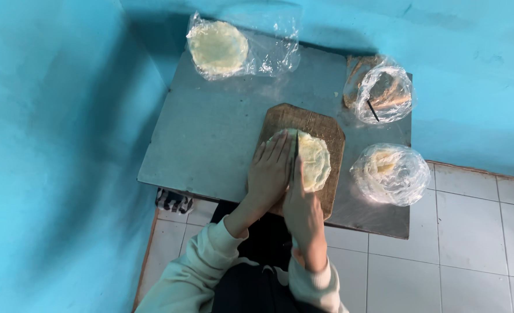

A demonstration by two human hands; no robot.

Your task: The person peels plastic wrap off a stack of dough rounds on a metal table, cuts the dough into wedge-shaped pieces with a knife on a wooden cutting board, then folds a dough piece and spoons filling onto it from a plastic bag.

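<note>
A wooden cutting board (326, 124) lies on a grey table (210, 133). A stack of round pale flatbreads (316, 162) sits on the board. My left hand (268, 171) lies flat on the left half of the stack, fingers spread. My right hand (302, 211) grips a knife (296, 152) whose dark blade runs down the middle of the stack, edge pressed into it.
A clear plastic bag with more round flatbreads (217, 47) lies at the table's far left. Two crumpled plastic bags (382, 93) (391, 173) sit at the right edge. Blue walls enclose the far and left sides. White floor tiles (460, 255) are at the right.
</note>
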